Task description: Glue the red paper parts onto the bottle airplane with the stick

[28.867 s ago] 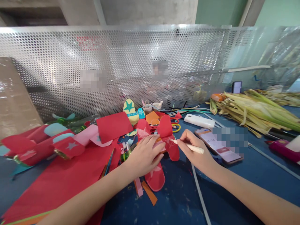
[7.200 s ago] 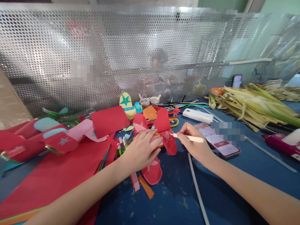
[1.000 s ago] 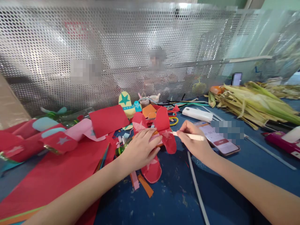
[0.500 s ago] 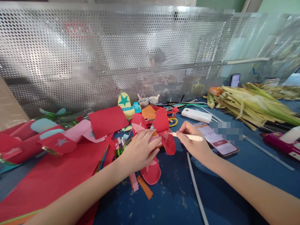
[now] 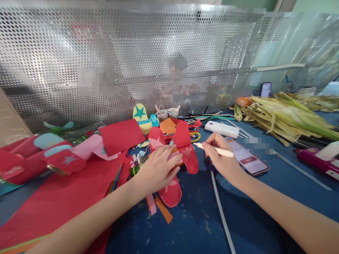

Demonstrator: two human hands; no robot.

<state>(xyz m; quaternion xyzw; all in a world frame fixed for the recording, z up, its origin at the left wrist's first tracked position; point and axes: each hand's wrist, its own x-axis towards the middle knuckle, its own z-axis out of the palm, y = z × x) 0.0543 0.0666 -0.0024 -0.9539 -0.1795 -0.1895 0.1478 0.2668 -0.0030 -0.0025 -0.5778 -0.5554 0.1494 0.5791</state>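
Note:
My right hand (image 5: 221,155) is closed around a white pen (image 5: 225,152), its tip pointing left, just off the red paper. My left hand (image 5: 159,169) lies with its fingers stretched over the middle of a red paper cutout (image 5: 182,134) with rounded lobes and pale pink stars. One starred red lobe (image 5: 171,195) shows below the left hand. Beneath the palm, the middle of the cutout is hidden. Behind the hands stand a yellow paper shape with a green star (image 5: 139,111) and scissors with a yellow handle (image 5: 196,137).
Large red paper sheets (image 5: 71,201) cover the left side, near red starred rolls (image 5: 50,155). At right lie a phone (image 5: 251,158), a white oblong device (image 5: 221,129), corn husks (image 5: 286,114) and a magenta glue gun (image 5: 317,160). A perforated metal panel (image 5: 148,46) stands behind.
My right hand has drawn slightly right with the pen, so its tip has come away from the star on the red paper. My left hand stays in place.

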